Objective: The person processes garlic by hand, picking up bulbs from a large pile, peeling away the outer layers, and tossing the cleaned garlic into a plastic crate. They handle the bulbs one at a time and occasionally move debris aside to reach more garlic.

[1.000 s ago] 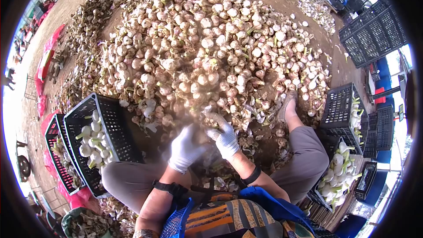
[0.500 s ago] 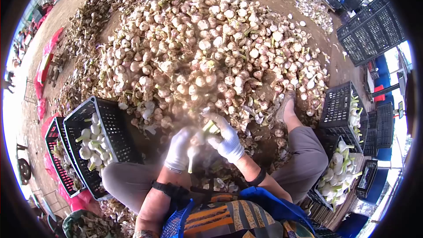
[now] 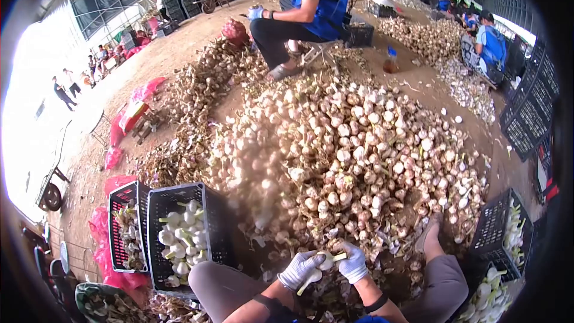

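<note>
Both of my hands wear white gloves and meet low in the view over my knees. My left hand (image 3: 299, 269) and my right hand (image 3: 353, 262) together grip one garlic bulb (image 3: 326, 259), with its pale green stem (image 3: 306, 281) hanging down beside the left glove. Just beyond my hands rises a big pile of unpeeled garlic (image 3: 359, 149). My bent legs in grey trousers frame the hands on both sides.
A black crate (image 3: 209, 200) with peeled white garlic stands at my left, a second crate (image 3: 118, 203) beside it. More black crates (image 3: 493, 224) with garlic sit at my right. A seated person in blue (image 3: 311, 6) works across the pile; others are at the far right.
The view has tilted up, so the hall and other workers show. My hands still hold the garlic bulb between them, now lower in the view.
</note>
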`<state>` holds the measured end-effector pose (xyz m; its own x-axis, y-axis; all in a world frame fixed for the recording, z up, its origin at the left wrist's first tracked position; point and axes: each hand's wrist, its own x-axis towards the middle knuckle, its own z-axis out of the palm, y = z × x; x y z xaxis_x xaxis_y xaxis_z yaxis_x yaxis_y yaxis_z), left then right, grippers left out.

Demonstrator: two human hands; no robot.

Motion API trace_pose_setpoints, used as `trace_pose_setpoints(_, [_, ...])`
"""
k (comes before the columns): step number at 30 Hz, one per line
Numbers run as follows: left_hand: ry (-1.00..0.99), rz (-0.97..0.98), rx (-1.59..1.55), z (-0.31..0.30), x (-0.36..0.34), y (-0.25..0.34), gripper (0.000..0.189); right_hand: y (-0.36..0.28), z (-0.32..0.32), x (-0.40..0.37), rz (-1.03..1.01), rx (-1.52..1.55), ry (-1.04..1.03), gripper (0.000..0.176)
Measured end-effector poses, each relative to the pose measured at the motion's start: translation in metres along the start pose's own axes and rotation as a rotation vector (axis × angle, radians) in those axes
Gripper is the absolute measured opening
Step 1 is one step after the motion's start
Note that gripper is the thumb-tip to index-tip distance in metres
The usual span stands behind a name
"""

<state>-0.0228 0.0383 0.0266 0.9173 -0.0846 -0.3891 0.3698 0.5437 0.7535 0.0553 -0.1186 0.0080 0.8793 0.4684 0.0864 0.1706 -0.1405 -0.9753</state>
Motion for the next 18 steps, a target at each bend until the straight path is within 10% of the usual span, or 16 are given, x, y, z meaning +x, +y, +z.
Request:
trace_pose_setpoints(5, [0.092,-0.024,-0.047,-0.011,0.009,-0.017,0.047,0.01,-0.005,0.013,-0.117,-0.185,-0.084,0.025])
trace_pose_setpoints(8, [0.099,-0.047,-0.059,-0.013,0.008,-0.011,0.047,0.007,-0.029,0.016,0.258,0.455,-0.048,0.032])
trace_pose_setpoints(14, [0.139,0.27,0.195,0.002,0.022,-0.021,0.035,-0.021,-0.023,0.002,0.263,0.486,0.023,0.03])
trace_pose_setpoints(18, [0.202,0.297,0.115,0.003,0.021,-0.006,0.02,-0.015,-0.027,-0.002,0.372,1.018,0.041,0.029])
